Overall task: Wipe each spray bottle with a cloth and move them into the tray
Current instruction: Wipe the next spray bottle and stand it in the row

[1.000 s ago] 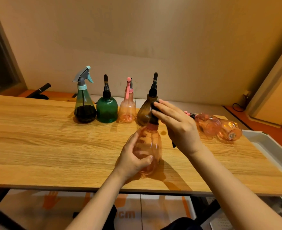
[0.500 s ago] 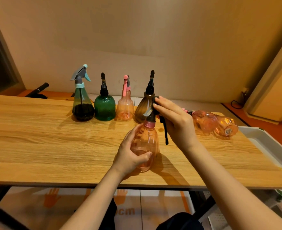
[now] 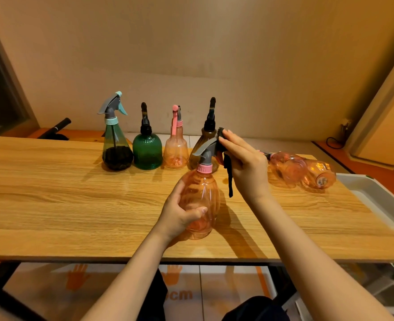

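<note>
My left hand (image 3: 178, 212) grips the belly of an orange spray bottle (image 3: 203, 200) with a grey trigger head, upright near the table's front middle. My right hand (image 3: 244, 165) holds a dark cloth (image 3: 229, 174) against the back of that trigger head; a strip of cloth hangs below my palm. Behind stand a teal-capped dark bottle (image 3: 116, 144), a green bottle (image 3: 147, 149), a pale orange bottle (image 3: 175, 149) and a brown bottle (image 3: 203, 140), partly hidden. Two orange bottles (image 3: 302, 169) lie on their sides at the right. A white tray (image 3: 376, 195) sits at the table's right end.
The wooden table (image 3: 64, 200) runs across the whole view, its front edge close to me. A black handle (image 3: 57, 129) lies behind the table at the left. A wall stands behind, and a door frame at the far right.
My right hand with the cloth has slid off the trigger head toward its back, uncovering the grey nozzle. My left hand keeps its grip on the bottle.
</note>
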### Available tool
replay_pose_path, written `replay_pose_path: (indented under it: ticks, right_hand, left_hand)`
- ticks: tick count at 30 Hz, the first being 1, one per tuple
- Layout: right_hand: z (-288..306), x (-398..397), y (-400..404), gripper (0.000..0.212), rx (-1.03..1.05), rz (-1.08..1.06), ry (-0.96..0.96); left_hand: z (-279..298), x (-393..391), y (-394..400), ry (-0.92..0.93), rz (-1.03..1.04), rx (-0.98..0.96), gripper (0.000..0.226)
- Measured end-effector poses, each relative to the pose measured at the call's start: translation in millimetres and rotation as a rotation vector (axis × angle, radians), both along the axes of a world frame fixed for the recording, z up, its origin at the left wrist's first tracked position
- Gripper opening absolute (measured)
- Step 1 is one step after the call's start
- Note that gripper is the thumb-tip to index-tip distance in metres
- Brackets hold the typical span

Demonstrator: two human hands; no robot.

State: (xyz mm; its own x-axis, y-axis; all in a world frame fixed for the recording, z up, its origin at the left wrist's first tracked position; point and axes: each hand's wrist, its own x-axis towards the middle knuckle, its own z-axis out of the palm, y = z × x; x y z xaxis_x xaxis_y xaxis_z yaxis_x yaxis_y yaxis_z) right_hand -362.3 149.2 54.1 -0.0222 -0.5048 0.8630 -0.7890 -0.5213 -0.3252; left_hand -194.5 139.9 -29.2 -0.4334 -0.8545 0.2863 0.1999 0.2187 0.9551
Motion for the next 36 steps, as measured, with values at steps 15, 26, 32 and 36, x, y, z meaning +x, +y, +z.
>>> replay_pose_path:
  ticks: [15, 26, 32, 36]
  right_hand:
    - [-32.5, 5.1, 7.8, 0.036, 0.008, 0.009, -0.162]
    - [-45.7, 11.6, 5.7, 0.035, 0.085, 0.074, -0.275]
    - [-37.7, -1.7, 6.8, 0.043, 0.049, 0.050, -0.386]
    - [-26.3, 2.8, 2.9, 0.047, 0.134, 0.098, -0.439]
  left_hand:
    - [3.6, 22.7, -27.8, -0.050, -0.183, 0.214, 0.119]
    - [13.6, 24.1, -29.0, -0.154, -0.083, 0.146, 0.115]
    - [16.0, 25.8, -33.6, -0.171, -0.134, 0.130, 0.093]
    - [22.5, 30.0, -37.2, -0.239, -0.113, 0.100, 0.090]
